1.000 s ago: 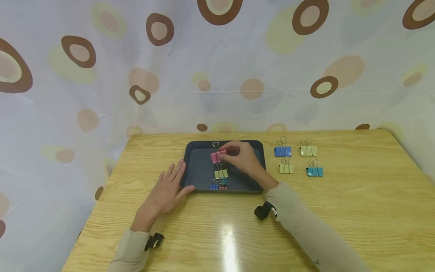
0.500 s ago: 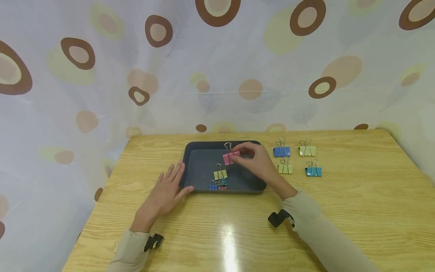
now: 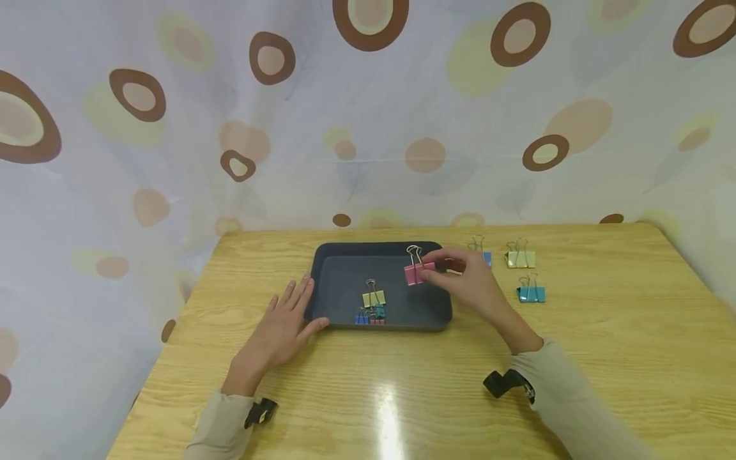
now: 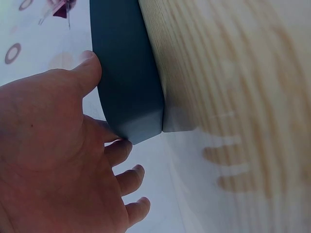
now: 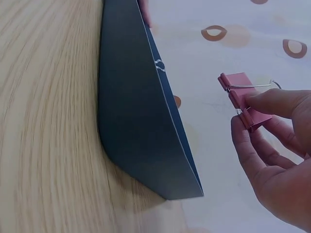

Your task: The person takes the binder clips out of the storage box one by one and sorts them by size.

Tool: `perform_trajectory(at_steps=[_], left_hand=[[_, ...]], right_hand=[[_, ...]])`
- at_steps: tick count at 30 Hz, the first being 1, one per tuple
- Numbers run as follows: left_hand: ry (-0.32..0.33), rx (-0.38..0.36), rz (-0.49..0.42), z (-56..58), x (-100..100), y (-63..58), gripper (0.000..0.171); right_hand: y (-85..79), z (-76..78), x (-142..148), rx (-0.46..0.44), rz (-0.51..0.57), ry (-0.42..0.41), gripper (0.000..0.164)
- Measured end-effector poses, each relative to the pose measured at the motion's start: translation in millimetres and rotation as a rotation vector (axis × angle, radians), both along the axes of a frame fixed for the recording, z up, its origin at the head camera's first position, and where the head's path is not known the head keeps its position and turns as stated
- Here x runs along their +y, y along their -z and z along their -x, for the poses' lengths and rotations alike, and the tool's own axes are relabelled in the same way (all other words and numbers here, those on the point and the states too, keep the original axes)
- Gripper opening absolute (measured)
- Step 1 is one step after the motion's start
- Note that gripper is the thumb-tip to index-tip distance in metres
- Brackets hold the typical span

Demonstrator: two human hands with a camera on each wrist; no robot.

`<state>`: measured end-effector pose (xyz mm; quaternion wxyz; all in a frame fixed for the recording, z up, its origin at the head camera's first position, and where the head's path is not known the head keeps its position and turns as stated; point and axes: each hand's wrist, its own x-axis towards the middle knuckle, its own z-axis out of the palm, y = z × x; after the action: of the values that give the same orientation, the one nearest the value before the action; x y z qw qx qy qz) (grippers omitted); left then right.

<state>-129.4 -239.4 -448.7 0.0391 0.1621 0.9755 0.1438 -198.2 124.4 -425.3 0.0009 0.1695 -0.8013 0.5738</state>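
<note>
My right hand [image 3: 468, 281] pinches a pink binder clip [image 3: 415, 273] between thumb and fingers, raised over the right part of a dark tray [image 3: 339, 275]. In the right wrist view the pink binder clip [image 5: 243, 97] shows its silver wire handle pointing away from the palm. My left hand [image 3: 282, 326] lies with spread fingers at the tray's left front corner, its thumb along the rim; the left wrist view shows its fingertips right at the tray wall [image 4: 129, 73]. Inside the tray near the front are a yellow binder clip [image 3: 374, 298] and small blue [image 3: 361, 319], teal and pink ones.
Right of the tray, a blue binder clip [image 3: 487, 258], partly behind my right hand, a pale yellow one [image 3: 521, 259] and a teal one [image 3: 531, 294] stand on the wooden table [image 3: 604, 358]. A patterned curtain [image 3: 368, 128] hangs behind.
My right hand has moved rightward with the pink binder clip, from the tray's middle toward its right side, and now covers part of the clips beyond. The left hand has stayed in place.
</note>
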Motion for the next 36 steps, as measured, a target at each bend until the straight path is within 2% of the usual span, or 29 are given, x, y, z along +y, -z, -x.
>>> perform_trajectory(at_steps=[7,16,25,32,36], left_hand=[[-0.002,0.003,-0.001,-1.2,-0.8,-0.5,0.083],[0.001,-0.006,-0.014,-0.8,-0.8,0.6,0.082],[0.007,0.003,-0.017,0.0,1.0,0.0,0.082],[0.001,0.003,-0.016,0.0,0.0,0.0,0.082],[0.002,0.003,-0.017,0.0,-0.1,0.2,0.082]], right_hand=[[-3.8,-5.5,24.6,0.037,0.008,0.038,0.021],[-5.9,-9.6,48.1,0.128,0.004,0.071,0.021],[-4.2,-8.5,82.7,0.106,-0.026,0.174,0.026],[-1.4,-1.9,110.0,0.086,-0.03,0.2,0.031],[1.2,0.8,125.8,0.074,-0.025,0.244,0.031]])
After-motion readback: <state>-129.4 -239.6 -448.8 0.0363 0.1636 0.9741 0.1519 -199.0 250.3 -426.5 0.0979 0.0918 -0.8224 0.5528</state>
